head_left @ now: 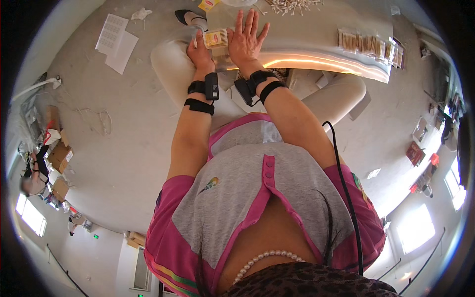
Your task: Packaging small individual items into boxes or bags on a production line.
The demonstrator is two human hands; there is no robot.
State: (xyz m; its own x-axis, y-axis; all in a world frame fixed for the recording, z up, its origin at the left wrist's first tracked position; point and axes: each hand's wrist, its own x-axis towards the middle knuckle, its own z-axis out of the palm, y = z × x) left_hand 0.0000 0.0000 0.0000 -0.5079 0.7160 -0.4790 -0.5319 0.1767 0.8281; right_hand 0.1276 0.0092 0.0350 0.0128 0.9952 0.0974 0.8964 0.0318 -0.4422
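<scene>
A small clear packet of cotton swabs [215, 39] with a yellow and red label lies at the near left part of the metal tabletop [302, 37]. My left hand [201, 55] grips its left end, thumb up along the edge and the other fingers partly hidden. Beside the packet's right end, my right hand [245, 43] lies flat with its fingers stretched out and spread. Its thumb side touches or nearly touches the swab tips; I cannot tell which. Loose cotton swabs [292, 6] are heaped at the far edge of the view.
A row of filled swab packets [363, 43] stands along the table's right side. A yellow label card [208, 5] sits at the far left, near a clear plastic bag [242, 2]. White printed sheets [116, 42] lie on the floor to the left. A black cable [341, 183] hangs beside my right arm.
</scene>
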